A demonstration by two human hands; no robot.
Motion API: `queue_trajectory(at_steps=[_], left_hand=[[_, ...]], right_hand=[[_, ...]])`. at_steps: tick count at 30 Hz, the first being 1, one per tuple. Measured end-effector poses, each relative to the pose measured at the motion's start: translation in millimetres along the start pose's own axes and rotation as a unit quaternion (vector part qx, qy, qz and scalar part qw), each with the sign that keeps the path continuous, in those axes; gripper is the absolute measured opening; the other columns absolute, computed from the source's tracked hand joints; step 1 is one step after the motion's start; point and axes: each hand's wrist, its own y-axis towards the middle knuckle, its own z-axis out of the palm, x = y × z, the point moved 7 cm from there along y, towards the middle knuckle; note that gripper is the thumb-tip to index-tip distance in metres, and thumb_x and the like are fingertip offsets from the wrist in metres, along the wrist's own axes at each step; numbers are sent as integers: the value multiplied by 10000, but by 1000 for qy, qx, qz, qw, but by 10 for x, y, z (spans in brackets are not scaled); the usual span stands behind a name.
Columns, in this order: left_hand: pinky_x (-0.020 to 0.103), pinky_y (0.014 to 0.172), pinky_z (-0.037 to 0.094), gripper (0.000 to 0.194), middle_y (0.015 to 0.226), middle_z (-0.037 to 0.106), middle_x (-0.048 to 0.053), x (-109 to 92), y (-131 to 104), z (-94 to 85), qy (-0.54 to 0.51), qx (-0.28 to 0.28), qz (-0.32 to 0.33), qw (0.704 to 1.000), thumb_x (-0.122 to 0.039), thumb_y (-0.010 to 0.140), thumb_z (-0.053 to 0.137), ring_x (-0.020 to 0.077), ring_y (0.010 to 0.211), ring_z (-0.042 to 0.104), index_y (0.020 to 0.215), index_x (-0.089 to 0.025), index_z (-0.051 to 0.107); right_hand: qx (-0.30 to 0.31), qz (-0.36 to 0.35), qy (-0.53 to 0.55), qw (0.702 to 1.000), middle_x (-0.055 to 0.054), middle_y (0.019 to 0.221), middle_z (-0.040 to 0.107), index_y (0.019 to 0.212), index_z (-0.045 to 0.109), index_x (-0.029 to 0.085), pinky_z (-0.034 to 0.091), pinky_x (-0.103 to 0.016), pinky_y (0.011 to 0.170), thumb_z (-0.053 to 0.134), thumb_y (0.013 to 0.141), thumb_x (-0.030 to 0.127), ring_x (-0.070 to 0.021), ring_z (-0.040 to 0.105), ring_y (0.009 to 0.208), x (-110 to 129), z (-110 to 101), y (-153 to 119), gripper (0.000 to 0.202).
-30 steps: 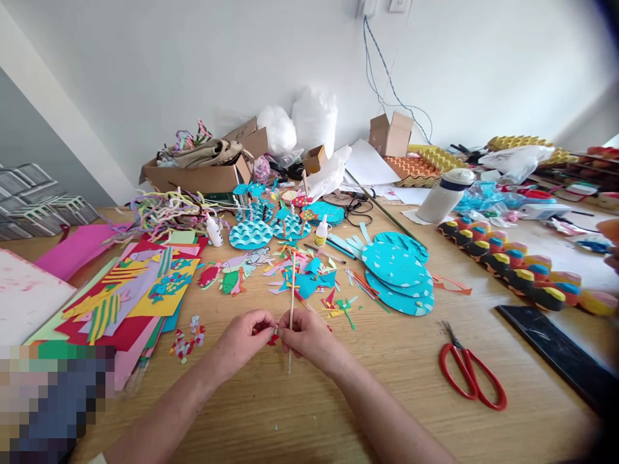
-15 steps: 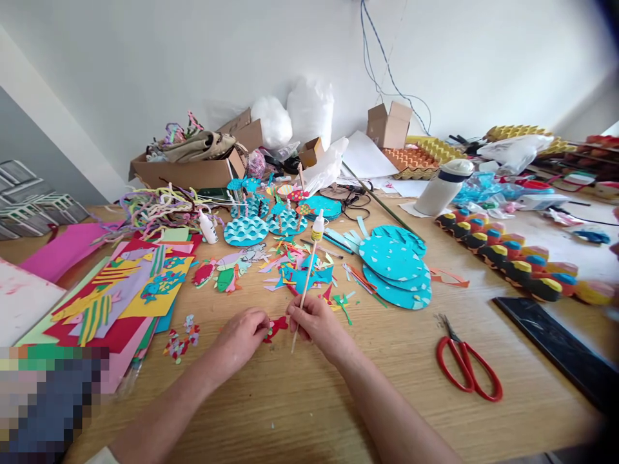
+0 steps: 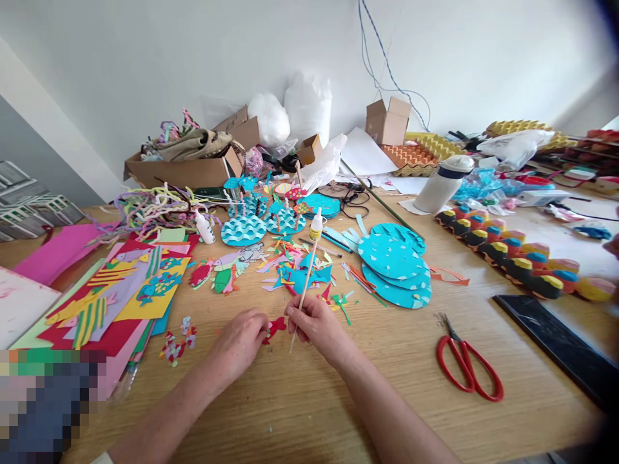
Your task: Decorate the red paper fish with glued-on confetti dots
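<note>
My left hand (image 3: 245, 336) is closed, its fingertips at the left end of a small red paper fish (image 3: 276, 327) low over the wooden table. My right hand (image 3: 314, 322) pinches a thin wooden stick (image 3: 303, 291) that slants upward, its lower end close to the fish. Behind the stick's upper end stands a small glue bottle (image 3: 316, 228) with a yellow label. Left of my left hand lies a little heap of paper scraps (image 3: 178, 340). Beyond my hands are blue and coloured paper cuttings (image 3: 298, 274) and several paper fish (image 3: 225, 278).
Red-handled scissors (image 3: 468, 367) and a black phone-like slab (image 3: 546, 341) lie at right. Blue paper discs (image 3: 394, 264) are stacked behind. Coloured sheets (image 3: 116, 290) spread at left. A white bottle (image 3: 442, 185), painted egg-carton strips (image 3: 507, 251) and a cardboard box (image 3: 184, 171) stand farther back.
The camera view has shifted slightly. My hands keep nearly the same pose, and the red paper fish is turned a little, its right end higher.
</note>
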Motion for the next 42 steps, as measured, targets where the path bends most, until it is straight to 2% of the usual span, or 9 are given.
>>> queue_trajectory(at_steps=[11, 17, 22, 25, 29, 33, 42], left_hand=[[247, 643, 354, 156, 765, 564, 14, -17, -4, -12, 25, -10, 5, 1000, -121, 792, 429, 159, 723, 525, 713, -186, 546], [255, 670, 370, 154, 806, 579, 13, 56, -37, -80, -20, -29, 8, 999, -112, 788, 436, 165, 765, 531, 782, -199, 563], [282, 660, 390, 145, 767, 589, 26, 162, -186, -193, -54, -72, 26, 996, -134, 784, 429, 189, 755, 540, 740, -198, 552], [288, 633, 399, 147, 729, 582, 33, 206, -272, -187, -52, -100, 39, 993, -135, 785, 421, 193, 719, 541, 709, -195, 531], [291, 641, 415, 166, 728, 581, 27, 262, -306, -104, -67, -126, 50, 988, -138, 802, 400, 182, 710, 541, 711, -204, 523], [300, 668, 426, 165, 737, 576, 25, 310, -283, -42, -76, -129, 47, 988, -141, 802, 394, 183, 735, 539, 712, -208, 515], [297, 662, 431, 157, 733, 564, 23, 270, -281, -60, -59, -145, 54, 986, -124, 798, 403, 185, 736, 535, 706, -204, 501]], right_hand=[[3, -29, -9, 1000, 50, 511, 504, 684, 445, 190, 267, -176, 375, 454, 781, 301, -61, 372, 375, 26, 8, -26, 147], [22, -152, -70, 986, -9, 643, 538, 685, 493, 177, 378, -205, 523, 348, 877, 390, -98, 468, 560, 159, 57, -96, 321], [22, -244, -180, 953, -18, 683, 514, 704, 493, 181, 388, -239, 616, 330, 901, 324, -127, 479, 650, 206, 152, -157, 293], [15, -287, -215, 933, -29, 712, 517, 695, 464, 189, 387, -254, 652, 330, 901, 278, -138, 480, 685, 238, 206, -178, 261], [14, -284, -248, 926, -26, 695, 523, 687, 458, 195, 384, -257, 631, 342, 899, 253, -138, 475, 660, 230, 239, -158, 248], [12, -280, -260, 924, -28, 698, 534, 699, 471, 193, 389, -258, 631, 345, 900, 249, -140, 479, 664, 216, 238, -146, 244], [8, -287, -274, 918, -25, 698, 541, 702, 482, 192, 390, -246, 631, 356, 900, 246, -143, 494, 668, 199, 257, -138, 241]])
